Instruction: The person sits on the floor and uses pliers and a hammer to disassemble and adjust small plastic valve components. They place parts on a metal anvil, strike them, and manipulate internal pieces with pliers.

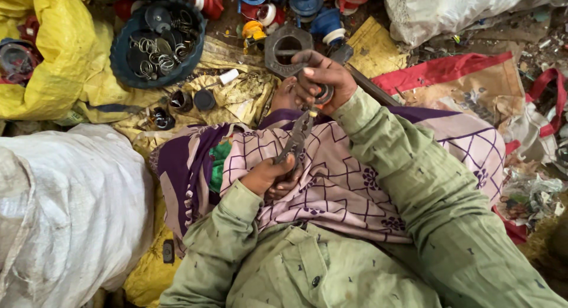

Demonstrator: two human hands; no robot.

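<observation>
Head view, one frame: your left hand (pixel 269 176) is closed around the handles of a pair of metal pliers (pixel 297 136), low over the patterned cloth (pixel 349 184) on your lap, and the pliers run up and away to their nose, which meets a small round part (pixel 323 95). Your right hand (pixel 319 80) is curled over that part, fingers wrapped round it, just below a large dark hexagonal nut (pixel 288 47) lying on the ground; whether the nose is biting or only touching the part you cannot tell, as your fingers hide the contact. The pliers look stiff, hard and moderately heavy, best taken well down the handles. The part looks small, light and rigid, likely slippery if greasy, best pinched by its rim. Also listed: a dark round tray (pixel 121 59) of metal rings at upper left, yellow sheeting (pixel 59 65), a white sack (pixel 65 213), and coloured caps (pixel 307 3) along the top.
</observation>
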